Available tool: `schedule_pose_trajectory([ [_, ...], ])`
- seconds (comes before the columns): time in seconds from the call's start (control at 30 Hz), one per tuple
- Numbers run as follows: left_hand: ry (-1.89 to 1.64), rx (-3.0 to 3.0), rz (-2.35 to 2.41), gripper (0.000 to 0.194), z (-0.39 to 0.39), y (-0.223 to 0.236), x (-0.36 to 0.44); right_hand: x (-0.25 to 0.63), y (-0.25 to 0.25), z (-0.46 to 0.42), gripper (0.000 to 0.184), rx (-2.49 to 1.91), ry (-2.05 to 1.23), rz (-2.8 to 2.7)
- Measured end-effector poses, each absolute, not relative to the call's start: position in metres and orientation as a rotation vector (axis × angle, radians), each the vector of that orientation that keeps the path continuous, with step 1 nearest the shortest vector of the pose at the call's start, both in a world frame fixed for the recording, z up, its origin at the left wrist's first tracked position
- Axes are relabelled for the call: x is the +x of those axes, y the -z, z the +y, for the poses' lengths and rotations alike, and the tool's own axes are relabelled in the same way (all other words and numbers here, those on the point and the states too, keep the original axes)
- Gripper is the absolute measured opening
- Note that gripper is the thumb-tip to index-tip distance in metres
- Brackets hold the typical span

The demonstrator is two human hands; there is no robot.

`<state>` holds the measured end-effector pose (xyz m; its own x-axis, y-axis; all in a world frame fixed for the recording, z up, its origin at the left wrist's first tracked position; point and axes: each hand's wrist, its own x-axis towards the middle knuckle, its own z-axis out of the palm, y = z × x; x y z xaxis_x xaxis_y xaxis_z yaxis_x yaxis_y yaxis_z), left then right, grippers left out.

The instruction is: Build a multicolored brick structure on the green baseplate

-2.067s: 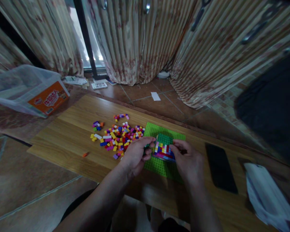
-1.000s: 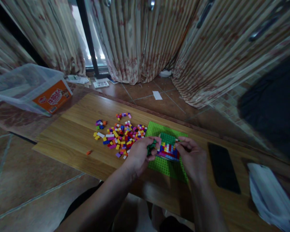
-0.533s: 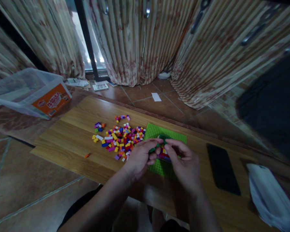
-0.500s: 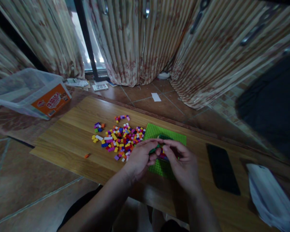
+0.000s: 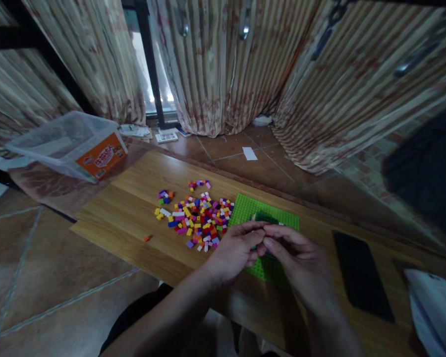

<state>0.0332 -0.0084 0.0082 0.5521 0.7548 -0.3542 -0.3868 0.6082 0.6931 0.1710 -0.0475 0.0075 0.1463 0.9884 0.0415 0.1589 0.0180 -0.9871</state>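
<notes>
A bright green studded baseplate lies flat, just right of loose multicoloured bricks; over it, a brick model, dark green on top, is mostly hidden.

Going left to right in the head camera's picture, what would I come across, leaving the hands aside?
Clear plastic tub → lone orange brick → main heap of colourful bricks → green studded baseplate → flat black slab → whitish bag-like item.

Bricks sat just left of the left hand, baseplate under both, slab right of the right hand, tub way out front-left.
</notes>
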Motion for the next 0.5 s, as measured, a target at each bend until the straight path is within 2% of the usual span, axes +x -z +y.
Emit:
schedule_pose_trajectory([
  [0.33, -0.786, 0.607, 0.769, 0.017, -0.01, -0.009, 0.04, 0.183, -0.004, -0.046, 0.02, -1.442, -1.004, -1.262],
  [0.5, -0.813, 0.655, 0.79, 0.029, -0.011, -0.01, 0.041, 0.183, -0.006, -0.045, 0.025, -1.48, -1.093, -1.26],
])
